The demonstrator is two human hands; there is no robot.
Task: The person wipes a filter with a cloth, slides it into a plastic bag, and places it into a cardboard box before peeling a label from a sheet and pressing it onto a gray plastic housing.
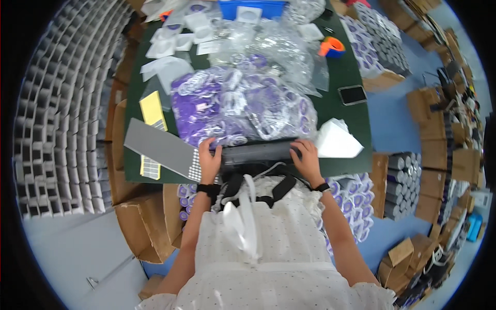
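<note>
dark cylinder (pixel 257 153) grasped at both ends, at the near edge of a green table (pixel 356 121)

read as a clock centred on the dark cylinder, with twelve toward the table's far edge. at nine o'clock, see the left hand (pixel 209 161), thumb and fingers curled on one end; at three, the right hand (pixel 307 159), likewise gripping the other. beyond the left hand, also at nine, find a flat grey strip (pixel 160 146) with a white-dotted end; cannot tell whether touched by that hand. at ten, note a yellow sheet (pixel 152 107). at twelve, just beside the dark cylinder, see clear bags of purple and white pieces (pixel 243 106); farther out, a blue bin (pixel 227 10). at one, locate an orange-and-blue tape dispenser (pixel 335 47); at two, a phone (pixel 352 95); at three, past the right hand, a folded white sheet (pixel 338 142). at four, below table level, observe purple-ringed tubes (pixel 355 202); at eight, an open carton (pixel 147 222).
</note>
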